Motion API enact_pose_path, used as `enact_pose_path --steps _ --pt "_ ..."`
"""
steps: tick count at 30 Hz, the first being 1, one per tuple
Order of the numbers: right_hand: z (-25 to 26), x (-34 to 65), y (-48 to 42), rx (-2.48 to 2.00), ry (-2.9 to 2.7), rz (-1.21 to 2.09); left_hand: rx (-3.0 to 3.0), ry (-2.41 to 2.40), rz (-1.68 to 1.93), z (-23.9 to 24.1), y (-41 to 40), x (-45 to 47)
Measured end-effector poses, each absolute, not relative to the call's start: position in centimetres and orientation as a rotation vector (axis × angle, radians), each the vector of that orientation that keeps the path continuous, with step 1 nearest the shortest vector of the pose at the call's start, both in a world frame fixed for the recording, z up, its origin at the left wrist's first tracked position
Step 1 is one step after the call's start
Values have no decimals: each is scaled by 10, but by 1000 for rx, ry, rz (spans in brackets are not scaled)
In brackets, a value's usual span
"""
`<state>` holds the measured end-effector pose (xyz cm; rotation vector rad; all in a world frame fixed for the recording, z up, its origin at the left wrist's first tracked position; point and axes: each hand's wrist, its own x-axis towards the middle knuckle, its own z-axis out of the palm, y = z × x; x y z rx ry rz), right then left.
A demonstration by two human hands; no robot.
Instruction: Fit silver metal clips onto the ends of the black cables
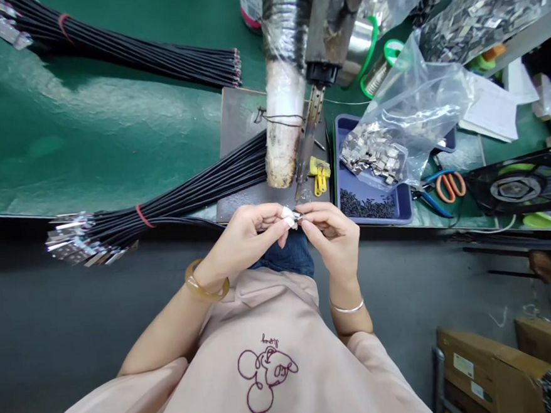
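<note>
A banded bundle of black cables (199,190) lay on the green mat (110,130), a plastic bag of metal clips (406,122) slumped into a blue tray (350,192), and orange-handled scissors (449,186) sat beside it.

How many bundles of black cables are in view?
2. The far bundle lies top left on the green mat; the near bundle lies just left of the left hand pinching a metal piece. Others may be hidden.

A small silvery metal piece (296,216) (too tiny for its shape to be made out) is pinched between the fingertips of the left hand (247,237) and the right hand (333,235). It sits at the green bench's (109,117) near edge, just below a fixed tool's metal tip (303,178).
</note>
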<state>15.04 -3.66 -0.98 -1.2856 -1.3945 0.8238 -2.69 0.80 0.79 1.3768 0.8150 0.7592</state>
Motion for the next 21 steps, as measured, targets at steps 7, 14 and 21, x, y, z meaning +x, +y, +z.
enact_pose_path --steps 7,14,21 --pt "-8 150 -40 -1313 -1494 697 1361 770 699 7 11 -28" --pt "-9 152 -42 -1250 -1650 506 1249 768 639 7 11 -29" --pt "-12 152 -40 -1314 -1390 797 1214 801 722 0 10 -28"
